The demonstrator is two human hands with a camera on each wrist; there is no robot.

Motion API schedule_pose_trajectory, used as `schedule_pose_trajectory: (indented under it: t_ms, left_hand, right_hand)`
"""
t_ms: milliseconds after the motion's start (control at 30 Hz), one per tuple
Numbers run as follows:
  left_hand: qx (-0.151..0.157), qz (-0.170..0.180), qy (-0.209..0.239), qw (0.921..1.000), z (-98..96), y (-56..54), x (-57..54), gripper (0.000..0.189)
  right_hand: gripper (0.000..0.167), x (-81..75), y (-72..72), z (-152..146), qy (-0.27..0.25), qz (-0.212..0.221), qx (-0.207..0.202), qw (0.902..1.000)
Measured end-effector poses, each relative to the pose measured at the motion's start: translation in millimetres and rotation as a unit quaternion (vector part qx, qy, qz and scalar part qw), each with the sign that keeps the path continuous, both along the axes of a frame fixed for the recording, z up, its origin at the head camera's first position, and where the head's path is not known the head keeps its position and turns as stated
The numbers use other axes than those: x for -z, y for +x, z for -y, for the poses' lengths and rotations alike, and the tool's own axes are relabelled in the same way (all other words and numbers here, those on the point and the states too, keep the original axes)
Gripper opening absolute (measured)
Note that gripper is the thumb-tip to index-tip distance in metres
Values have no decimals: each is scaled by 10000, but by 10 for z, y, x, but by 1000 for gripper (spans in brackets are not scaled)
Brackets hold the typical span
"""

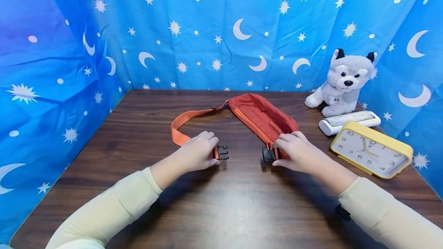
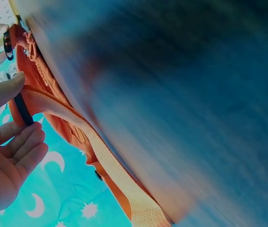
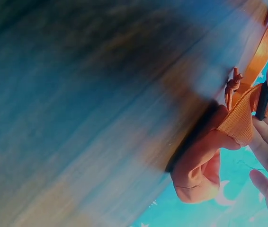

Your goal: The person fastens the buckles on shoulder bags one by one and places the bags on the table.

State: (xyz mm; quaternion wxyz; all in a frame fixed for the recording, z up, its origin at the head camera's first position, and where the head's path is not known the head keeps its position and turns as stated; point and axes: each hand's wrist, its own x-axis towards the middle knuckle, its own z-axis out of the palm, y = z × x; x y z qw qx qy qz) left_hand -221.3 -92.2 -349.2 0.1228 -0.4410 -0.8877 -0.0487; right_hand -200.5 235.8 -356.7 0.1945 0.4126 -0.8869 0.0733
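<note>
A red-orange waist bag (image 1: 259, 114) lies on the table, its orange strap (image 1: 180, 123) looping out to the left. My left hand (image 1: 197, 152) pinches the black pronged buckle half (image 1: 222, 152) at the strap's end, prongs pointing right. Facing it across a gap, the black socket buckle half (image 1: 268, 155) is gripped by my right hand (image 1: 298, 152) beside the bag's near end. In the left wrist view, thumb and fingers pinch the webbing at the dark buckle bar (image 2: 23, 109). The right wrist view shows fingers around the buckle edge (image 3: 263, 100), with short webbing (image 3: 238, 120) running to the bag.
At the right stand a yellow clock (image 1: 372, 151), a white oblong device (image 1: 349, 122) and a grey-and-white plush dog (image 1: 346, 82). The brown wooden table (image 1: 228, 206) meets a blue star-and-moon curtain (image 1: 207, 30) at its back and sides.
</note>
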Motion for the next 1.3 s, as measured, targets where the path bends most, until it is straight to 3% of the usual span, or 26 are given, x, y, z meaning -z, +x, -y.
schedule_pose_trajectory:
  t_ms: [500,1000,1300]
  left_hand:
    - [36,-38,72,10000,-57,-3,-27,39]
    - [105,-34,187,9998,-114,29,-79,37]
    - [115,-49,138,9998,-137,39,-101,37]
  right_hand:
    - [40,-22,-38,68,6,122,-14,9999]
    - [39,-35,-60,103,-59,-69,-376,9993]
    - [39,-75,-56,128,-29,-105,-263,9996]
